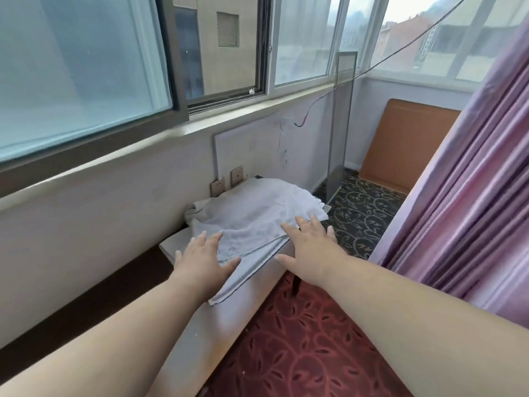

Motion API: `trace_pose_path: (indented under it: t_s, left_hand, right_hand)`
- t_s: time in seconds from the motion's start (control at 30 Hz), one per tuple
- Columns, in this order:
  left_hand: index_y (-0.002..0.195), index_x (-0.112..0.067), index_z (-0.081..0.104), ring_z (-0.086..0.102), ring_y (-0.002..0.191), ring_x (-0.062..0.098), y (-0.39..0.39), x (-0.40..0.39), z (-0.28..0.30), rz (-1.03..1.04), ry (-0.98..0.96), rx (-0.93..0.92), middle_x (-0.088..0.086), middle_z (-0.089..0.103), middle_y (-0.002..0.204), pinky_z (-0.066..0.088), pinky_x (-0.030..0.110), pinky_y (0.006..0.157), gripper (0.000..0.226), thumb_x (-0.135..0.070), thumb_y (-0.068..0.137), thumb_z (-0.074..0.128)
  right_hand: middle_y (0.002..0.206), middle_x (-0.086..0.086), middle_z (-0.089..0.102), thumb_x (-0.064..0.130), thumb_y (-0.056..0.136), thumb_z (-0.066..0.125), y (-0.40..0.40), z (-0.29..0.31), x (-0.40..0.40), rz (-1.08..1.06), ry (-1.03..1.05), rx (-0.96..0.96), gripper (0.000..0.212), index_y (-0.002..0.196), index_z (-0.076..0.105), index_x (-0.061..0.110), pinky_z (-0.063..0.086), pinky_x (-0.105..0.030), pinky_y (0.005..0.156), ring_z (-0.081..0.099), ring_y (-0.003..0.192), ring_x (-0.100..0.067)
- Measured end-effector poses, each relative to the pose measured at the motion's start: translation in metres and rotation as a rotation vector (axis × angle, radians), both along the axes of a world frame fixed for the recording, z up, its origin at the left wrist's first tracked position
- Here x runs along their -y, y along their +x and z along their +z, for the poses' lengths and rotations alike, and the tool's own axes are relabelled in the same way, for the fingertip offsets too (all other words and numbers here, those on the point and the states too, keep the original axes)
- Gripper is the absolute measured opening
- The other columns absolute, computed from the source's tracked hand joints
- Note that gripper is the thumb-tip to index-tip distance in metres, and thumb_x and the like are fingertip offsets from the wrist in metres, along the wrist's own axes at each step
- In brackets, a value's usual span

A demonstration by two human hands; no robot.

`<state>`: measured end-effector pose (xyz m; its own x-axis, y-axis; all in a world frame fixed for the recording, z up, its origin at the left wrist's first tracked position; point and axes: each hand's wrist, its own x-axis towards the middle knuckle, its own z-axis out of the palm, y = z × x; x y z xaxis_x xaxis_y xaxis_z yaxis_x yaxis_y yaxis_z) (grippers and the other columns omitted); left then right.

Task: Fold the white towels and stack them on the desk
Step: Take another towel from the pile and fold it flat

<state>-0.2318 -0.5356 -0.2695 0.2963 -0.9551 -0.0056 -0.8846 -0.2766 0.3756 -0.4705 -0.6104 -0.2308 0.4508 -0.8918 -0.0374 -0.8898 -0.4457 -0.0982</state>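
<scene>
A pile of white towels (257,213) lies on the narrow white desk (200,333) under the window. The top towel is spread out, and one corner hangs over the desk's front edge. My left hand (204,257) lies flat on the near part of the towel with its fingers spread. My right hand (307,245) reaches to the towel's right edge, fingers straight and spread, the fingertips over the cloth. Neither hand grips anything.
A wall with sockets (237,174) and a window sill runs along the left. A pink curtain (472,196) hangs at the right. Red patterned carpet (300,339) covers the floor below the desk. A glass panel (340,124) and a brown board (400,144) lean in the far corner.
</scene>
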Motion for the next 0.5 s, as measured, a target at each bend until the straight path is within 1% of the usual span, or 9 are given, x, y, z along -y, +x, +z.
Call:
trace_pose_path:
  t_s: [0.13,0.27,0.4,0.5]
  left_hand:
    - [0.153,-0.035,0.016,0.012,0.148,0.02,0.018,0.08,-0.001,-0.004,0.058,0.031,0.001,0.016,0.162,0.012,0.054,0.117,0.084,-0.073,0.084,0.043]
    - [0.153,-0.033,0.017,0.019,0.147,0.019,0.035,0.142,-0.002,-0.012,0.1,0.106,0.0,0.021,0.16,0.017,0.052,0.117,0.084,-0.073,0.084,0.043]
    - [0.153,-0.032,0.017,0.016,0.147,0.018,0.046,0.179,-0.02,-0.02,0.159,0.148,0.0,0.021,0.16,0.018,0.051,0.118,0.085,-0.074,0.084,0.041]
    - [0.154,-0.031,0.014,0.014,0.148,0.022,0.05,0.203,-0.038,-0.015,0.232,0.177,0.002,0.019,0.161,0.014,0.05,0.117,0.085,-0.073,0.085,0.041]
  right_hand:
    - [0.167,-0.003,0.006,0.075,0.089,0.038,0.016,-0.002,0.075,-0.032,0.054,-0.025,0.084,0.157,0.007,0.038,0.004,-0.06,0.12,-0.008,0.153,-0.03]
    - [0.167,-0.001,0.007,0.073,0.089,0.042,0.018,-0.013,0.136,-0.095,0.122,0.048,0.088,0.158,0.003,0.034,0.009,-0.06,0.12,-0.007,0.153,-0.028]
    - [0.167,0.0,0.007,0.073,0.089,0.043,0.025,-0.046,0.18,-0.14,0.214,0.107,0.091,0.158,-0.001,0.033,0.01,-0.06,0.119,-0.005,0.153,-0.027]
    - [0.167,-0.001,0.006,0.075,0.089,0.039,0.04,-0.076,0.214,-0.069,0.251,0.037,0.09,0.158,-0.001,0.033,0.008,-0.06,0.119,-0.005,0.153,-0.027]
